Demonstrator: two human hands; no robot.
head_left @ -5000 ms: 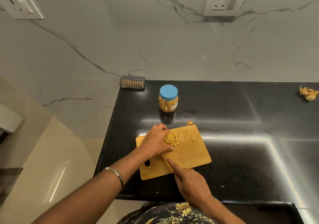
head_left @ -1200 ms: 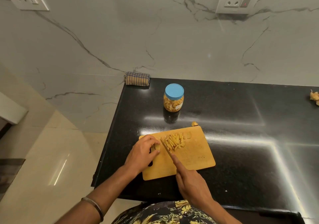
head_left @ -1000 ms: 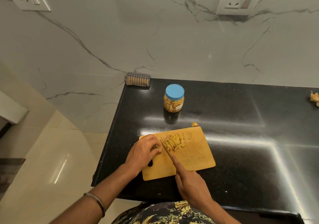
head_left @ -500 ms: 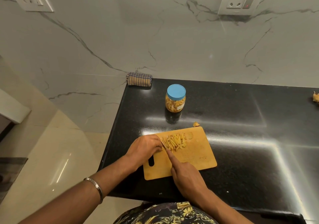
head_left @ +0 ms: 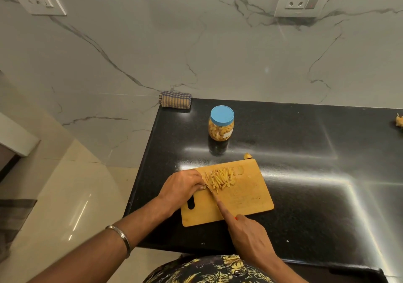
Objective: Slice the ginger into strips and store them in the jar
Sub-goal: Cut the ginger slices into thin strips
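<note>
Slicing is nearly finished, I judge: ginger strips (head_left: 220, 179) lie heaped on my cutting board (head_left: 244, 197). My left hand (head_left: 182, 187) curls its fingers down on the last piece, hidden beneath them. My right hand (head_left: 248, 237) grips the knife (head_left: 210, 190), forefinger stretched along its spine. Next comes gathering strips for the jar (head_left: 221, 123), whose blue lid is on and needs unscrewing.

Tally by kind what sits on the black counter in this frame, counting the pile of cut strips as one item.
Jar: 1
Cutting board: 1
Pile of ginger strips: 1
Checked cloth: 1
Loose ginger pieces off the board: 2
Total: 6
</note>
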